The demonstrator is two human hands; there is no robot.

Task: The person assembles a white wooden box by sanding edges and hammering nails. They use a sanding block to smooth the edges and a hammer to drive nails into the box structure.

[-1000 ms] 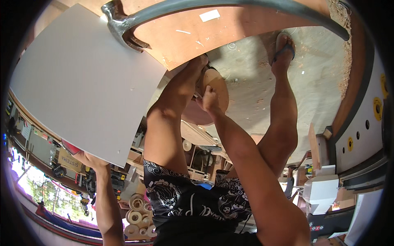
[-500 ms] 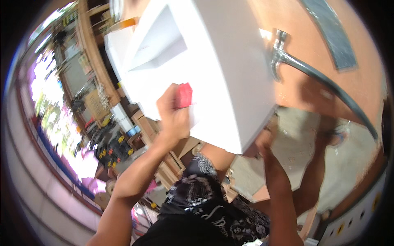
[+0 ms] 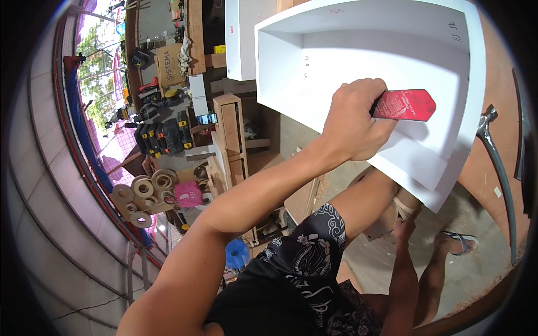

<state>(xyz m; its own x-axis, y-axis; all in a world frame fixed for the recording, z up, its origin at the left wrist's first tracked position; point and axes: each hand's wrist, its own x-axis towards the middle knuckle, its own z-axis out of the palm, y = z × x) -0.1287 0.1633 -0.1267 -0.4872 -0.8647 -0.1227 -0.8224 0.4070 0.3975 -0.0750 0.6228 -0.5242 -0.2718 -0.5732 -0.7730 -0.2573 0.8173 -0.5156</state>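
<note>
My left hand (image 3: 358,117) is closed round a flat red piece (image 3: 406,105) with a pointed end and pale printing. It holds this piece over the near side of a white open box (image 3: 386,53), shaped like a drawer or small cabinet, whose hollow inside faces me. Pencil and red marks show on its inner walls. Low on the right, my right hand (image 3: 404,228) is below the box's near corner. Its fingers are mostly hidden there, so I cannot tell what they grip.
A claw hammer (image 3: 499,162) lies on the brown tabletop (image 3: 482,190) right of the box. Another white box (image 3: 241,39) stands behind to the left. Farther left are tape rolls (image 3: 143,187), black-and-yellow cases (image 3: 162,137) and wooden frames (image 3: 228,123). My sandalled foot (image 3: 457,242) is on the floor.
The white box has turned, so its hollow faces me more. My left hand has moved right with the red piece. My right hand now sits lower and farther right.
</note>
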